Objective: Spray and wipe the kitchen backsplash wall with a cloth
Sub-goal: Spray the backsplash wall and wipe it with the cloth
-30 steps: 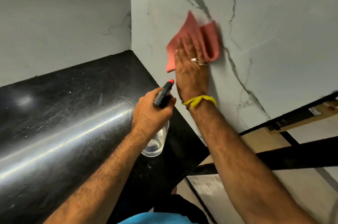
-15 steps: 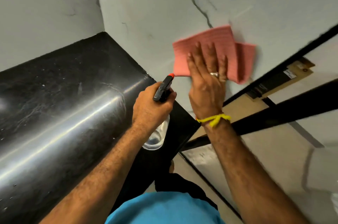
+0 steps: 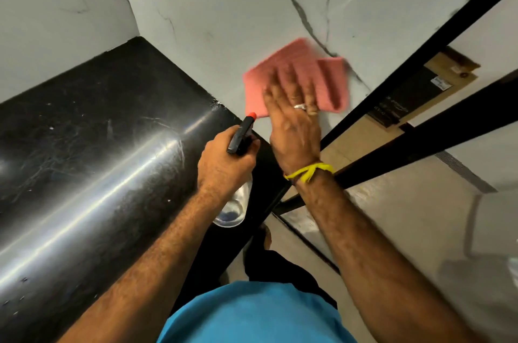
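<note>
Backsplash wall (image 3: 224, 6) — hand (image 3: 294, 124) pressing cloth (image 3: 330, 76).

No writing here can be read. A brown cardboard panel (image 3: 437, 84) leaning behind the black frame bars carries a dark printed patch with pale lettering and a small white label (image 3: 442, 83), but both are too small and blurred to make out. The spray bottle (image 3: 241, 136) shows no label from this side.
</note>
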